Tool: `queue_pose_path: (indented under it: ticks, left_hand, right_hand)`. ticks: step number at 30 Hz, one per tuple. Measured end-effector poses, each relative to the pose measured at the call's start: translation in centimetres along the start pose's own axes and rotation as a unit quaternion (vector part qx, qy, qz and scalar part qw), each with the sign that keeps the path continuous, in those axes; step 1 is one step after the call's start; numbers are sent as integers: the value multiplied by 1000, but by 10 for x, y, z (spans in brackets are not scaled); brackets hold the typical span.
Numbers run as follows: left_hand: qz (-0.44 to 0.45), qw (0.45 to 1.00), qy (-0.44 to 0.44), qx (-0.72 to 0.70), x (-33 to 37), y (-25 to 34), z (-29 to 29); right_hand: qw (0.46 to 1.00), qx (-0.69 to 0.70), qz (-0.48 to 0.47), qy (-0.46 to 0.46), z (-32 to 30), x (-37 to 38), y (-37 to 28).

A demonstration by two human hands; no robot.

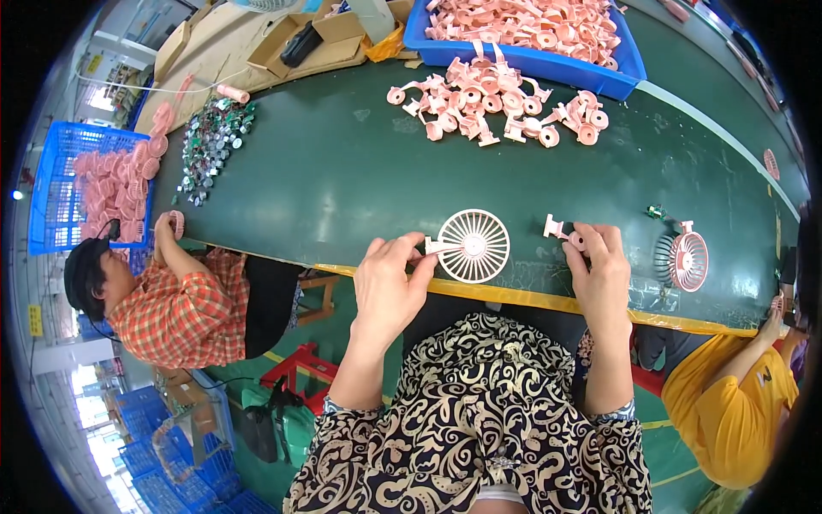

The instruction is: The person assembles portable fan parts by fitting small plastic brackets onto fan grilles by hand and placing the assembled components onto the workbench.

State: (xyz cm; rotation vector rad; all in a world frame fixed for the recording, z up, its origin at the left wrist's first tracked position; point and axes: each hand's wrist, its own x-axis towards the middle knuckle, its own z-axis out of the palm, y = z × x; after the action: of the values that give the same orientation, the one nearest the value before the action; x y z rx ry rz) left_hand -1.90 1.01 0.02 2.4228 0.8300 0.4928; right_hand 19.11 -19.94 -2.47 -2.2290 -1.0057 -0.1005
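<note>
Black-and-cream swirl-print fabric top (479, 385) covers my torso. L hand (390, 283): thumb + fingers nearly closed, pinching short stem of pale, round, spoked plastic fan grille (473, 246). R hand (604, 274): similar narrow pinch on small pink plastic round-hubbed bracket (553, 228). Both parts nr yellow-taped front edge of dark-green flat tabletop (342, 180).

You were in a factory workshop, no mistaking it! Matching pink plastic parts (490, 103) lay heaped on the long green surface (317, 171), more filled a blue tray (629, 73), and small circuit boards (214, 141) sat piled to your left! A worker in a checked shirt (175, 317) flanked you, another in yellow (728, 407); blue crates (144, 411) stood stacked above a green floor (347, 315)!
</note>
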Motion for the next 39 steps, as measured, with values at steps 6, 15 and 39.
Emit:
queue_pose_path:
  ticks: [6, 15, 39]
  left_hand:
    - [-11, 1000, -1, -1, 1, 2, 0]
    - [87, 996, 4, 4, 2, 15, 10]
    - [-27, 996, -7, -88, 2, 12, 23]
  right_hand:
    - [996, -26, 54, -66, -17, 2, -4]
    - [985, 112, -122, -56, 13, -2, -61]
    - [969, -85, -148, -176, 30, 2, -70]
